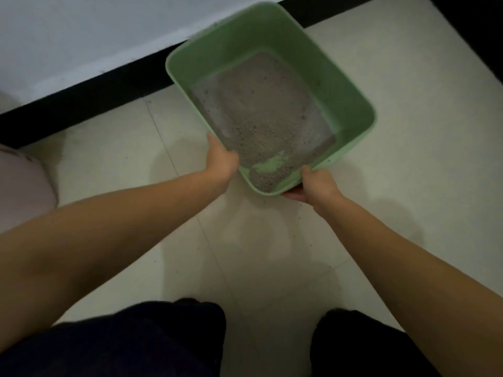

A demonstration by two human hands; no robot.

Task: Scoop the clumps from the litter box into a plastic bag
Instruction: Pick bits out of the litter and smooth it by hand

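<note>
A green plastic litter box (351,85) sits on the pale tiled floor, its far corner near the wall. Grey litter (261,112) covers most of its bottom, with a bare green patch near the closest corner. My left hand (221,159) grips the near left rim of the box. My right hand (318,186) grips the near right rim, thumb on top and fingers underneath. No scoop and no plastic bag are in view.
A black skirting strip (89,99) runs along the white wall behind the box. A pale rounded object (21,191) stands at the left edge. My knees in dark trousers (163,341) fill the bottom. A few litter grains lie on the floor tiles (408,164).
</note>
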